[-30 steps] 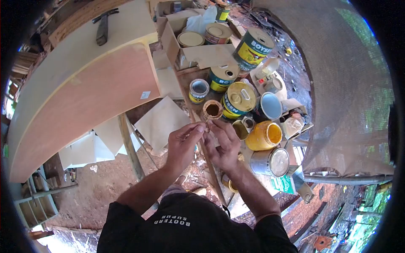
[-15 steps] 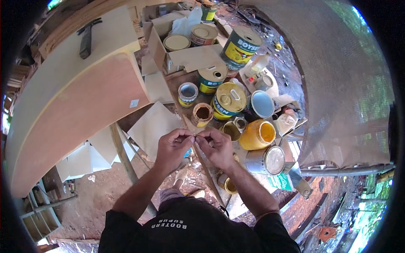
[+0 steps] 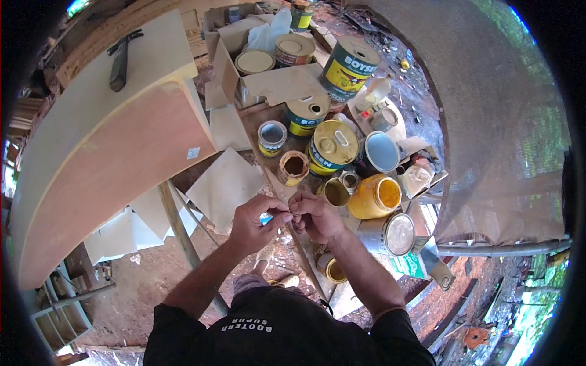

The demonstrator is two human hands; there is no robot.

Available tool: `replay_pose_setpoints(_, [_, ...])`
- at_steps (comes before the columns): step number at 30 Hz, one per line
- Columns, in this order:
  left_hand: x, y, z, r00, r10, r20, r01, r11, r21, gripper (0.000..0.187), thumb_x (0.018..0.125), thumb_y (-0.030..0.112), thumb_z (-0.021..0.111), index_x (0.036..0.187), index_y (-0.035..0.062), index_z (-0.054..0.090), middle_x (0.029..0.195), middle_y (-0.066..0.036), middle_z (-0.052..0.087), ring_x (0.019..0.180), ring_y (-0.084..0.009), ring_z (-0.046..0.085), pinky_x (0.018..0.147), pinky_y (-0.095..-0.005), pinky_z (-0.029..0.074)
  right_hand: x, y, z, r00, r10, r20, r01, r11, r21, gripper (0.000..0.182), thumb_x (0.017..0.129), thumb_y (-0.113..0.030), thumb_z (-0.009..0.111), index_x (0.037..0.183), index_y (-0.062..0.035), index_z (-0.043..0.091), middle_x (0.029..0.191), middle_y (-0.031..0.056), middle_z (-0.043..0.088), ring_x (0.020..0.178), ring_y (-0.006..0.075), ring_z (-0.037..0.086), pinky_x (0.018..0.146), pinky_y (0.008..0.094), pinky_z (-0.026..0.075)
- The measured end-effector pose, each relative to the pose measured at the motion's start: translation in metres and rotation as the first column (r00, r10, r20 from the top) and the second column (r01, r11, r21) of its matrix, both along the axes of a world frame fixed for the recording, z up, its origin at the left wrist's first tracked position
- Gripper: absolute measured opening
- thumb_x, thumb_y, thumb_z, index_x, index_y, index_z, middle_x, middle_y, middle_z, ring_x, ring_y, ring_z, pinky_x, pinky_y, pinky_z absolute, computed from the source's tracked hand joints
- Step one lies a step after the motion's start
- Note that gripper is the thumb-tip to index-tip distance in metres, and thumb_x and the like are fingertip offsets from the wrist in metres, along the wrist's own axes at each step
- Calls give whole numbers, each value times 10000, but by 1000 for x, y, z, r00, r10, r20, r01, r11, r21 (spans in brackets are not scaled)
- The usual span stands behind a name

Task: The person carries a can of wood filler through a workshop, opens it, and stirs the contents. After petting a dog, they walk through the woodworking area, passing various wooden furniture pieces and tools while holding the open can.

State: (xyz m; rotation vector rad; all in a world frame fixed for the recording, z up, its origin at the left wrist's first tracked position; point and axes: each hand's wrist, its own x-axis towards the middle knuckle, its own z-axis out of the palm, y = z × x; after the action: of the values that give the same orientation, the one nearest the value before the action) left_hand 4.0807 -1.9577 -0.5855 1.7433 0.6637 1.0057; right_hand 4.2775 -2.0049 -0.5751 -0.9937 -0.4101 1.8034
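Note:
My left hand point(image 3: 259, 222) and my right hand point(image 3: 316, 216) meet fingertip to fingertip in front of my chest, above the near edge of the paint table. Both hands are closed in a pinch. Whatever lies between the fingertips is too small to make out. Just beyond them stands a rust-stained open can point(image 3: 293, 168). An open can with a dark yellowish inside point(image 3: 334, 192) is close to my right hand, and an orange-yellow plastic jar point(image 3: 375, 196) lies tilted further right.
Several paint cans, among them a gold-topped one point(image 3: 333, 144), crowd the table. A cardboard box point(image 3: 226, 73) holds more cans. At left, a hammer point(image 3: 121, 64) lies on a large curved wooden panel piece point(image 3: 116, 152). A wooden pole point(image 3: 177, 226) leans below it.
My hands have shifted slightly down and to the right, still together at the fingertips. My right fingers have curled in more. The view has moved a little.

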Motion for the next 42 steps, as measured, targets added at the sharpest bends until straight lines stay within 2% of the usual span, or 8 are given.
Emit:
replay_pose_setpoints(6, [2, 4, 0, 997, 22, -74, -11, 989, 150, 109, 944, 48, 742, 997, -10, 667, 922, -85, 683, 840, -152, 666, 770, -302, 536, 0, 0, 0, 1000, -11, 4, 11, 1000, -17, 141, 913, -110, 655, 1000, -5, 619, 731, 59, 635, 564, 146, 598, 520, 278, 492])
replay_pose_setpoints(18, [21, 0, -26, 978, 16, 206, 88, 871, -483, 165, 1040, 166, 633, 1049, 6, 593, 911, -47, 647, 852, -110, 612, 795, -289, 513, 1, 0, -11, 927, -87, 365, -20, 960, 279, 182, 1007, -159, 691, 1073, 7, 658, 905, 50, 685, 764, 114, 621, 696, 278, 513])
replay_pose_setpoints(27, [29, 8, -51, 932, 116, 342, 209, 598, -773, 156, 1045, 188, 632, 1044, 32, 620, 925, -23, 640, 864, -111, 620, 802, -319, 555, 3, 15, -12, 495, -224, 840, -296, 865, 405, 118, 994, -89, 671, 1071, -1, 657, 870, 105, 694, 798, 181, 669, 736, 326, 542])
replay_pose_setpoints(30, [34, 14, -69, 904, 161, 396, 238, 581, -779, 197, 1047, 197, 631, 1127, 18, 609, 951, -36, 646, 875, -125, 620, 801, -340, 565, 19, 36, -24, 423, -234, 875, -425, 802, 420, 124, 952, -49, 675, 1070, -11, 661, 878, 127, 687, 801, 201, 666, 738, 355, 538])
replay_pose_setpoints(32, [35, 21, -44, 928, 218, 302, 110, 615, -781, 266, 1046, 212, 635, 1214, 13, 582, 994, -51, 653, 884, -135, 620, 813, -340, 563, 39, 63, -10, 229, -204, 952, -404, 870, 284, 135, 934, -56, 665, 1063, -17, 673, 913, 144, 692, 813, 238, 672, 752, 375, 537])
replay_pose_setpoints(34, [30, 22, -43, 951, 214, 223, 36, 637, -770, 342, 1047, 232, 638, 1293, 11, 549, 1036, -64, 659, 900, -146, 622, 826, -341, 561, 83, 106, -14, 82, -248, 965, -245, 934, 261, 135, 947, -89, 635, 1052, -19, 684, 931, 180, 706, 828, 311, 697, 753, 393, 541])
replay_pose_setpoints(37, [9, 19, -70, 982, 123, 146, 37, 627, -778, 416, 1049, 266, 637, 1358, 13, 521, 1089, -80, 665, 936, -159, 632, 846, -343, 557, 178, 179, -82, -220, -447, 867, -321, 873, 368, 147, 928, -135, 641, 1026, -49, 707, 894, 213, 714, 830, 405, 706, 722, 468, 552])
replay_pose_setpoints(42, [-26, -14, -111, 983, 169, 77, -33, 568, -823, 368, 1059, 304, 613, 1267, 0, 607, 1073, -86, 686, 898, -166, 658, 815, -334, 562, 216, 219, -113, -360, -549, 754, -470, 805, 362, 103, 889, -159, 675, 935, -75, 713, 859, 185, 717, 806, 402, 703, 706, 486, 555])
